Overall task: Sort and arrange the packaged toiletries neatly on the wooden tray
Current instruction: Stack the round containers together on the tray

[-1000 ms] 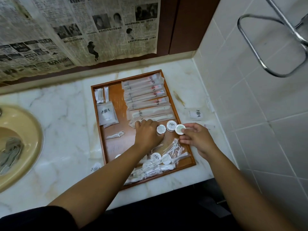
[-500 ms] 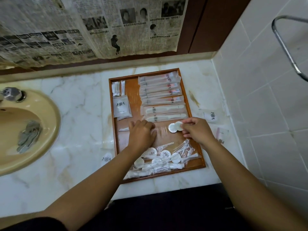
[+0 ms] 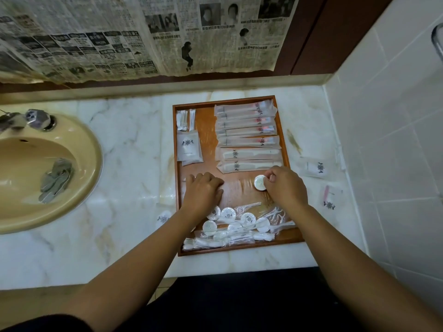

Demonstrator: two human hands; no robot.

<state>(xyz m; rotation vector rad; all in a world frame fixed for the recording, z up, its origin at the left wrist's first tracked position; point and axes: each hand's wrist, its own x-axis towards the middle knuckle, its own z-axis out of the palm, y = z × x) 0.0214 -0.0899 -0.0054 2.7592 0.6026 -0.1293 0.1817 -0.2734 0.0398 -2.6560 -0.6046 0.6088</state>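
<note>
- The wooden tray (image 3: 263,244) lies on the marble table (image 3: 119,236), to the right of a yellow sink (image 3: 94,178).
- At the tray's near end is a loose pile of round white packets (image 3: 227,214) mixed with clear-wrapped items.
- One small sachet (image 3: 163,218) lies on the table just left of the tray's near corner.
- The left hand (image 3: 203,195) rests on the tray floor by the left rim, fingers curled under. Whether they hold anything cannot be told.
- The right hand (image 3: 286,188) is near the right rim. Its thumb and fingers pinch a round disc packet (image 3: 259,182), held tilted on edge against the tray floor.
- Two more sachets (image 3: 314,167) lie on the table to the right of the tray.
- Beyond the hands, long packets (image 3: 247,130) lie in a stacked column along the tray's right side.
- On the far left of the tray is a flat square sachet (image 3: 189,148), with a cotton bud pack (image 3: 185,119) behind it.
- A grey cloth (image 3: 56,179) lies in the sink.
- Newspaper (image 3: 143,32) hangs on the wall behind the table.
</note>
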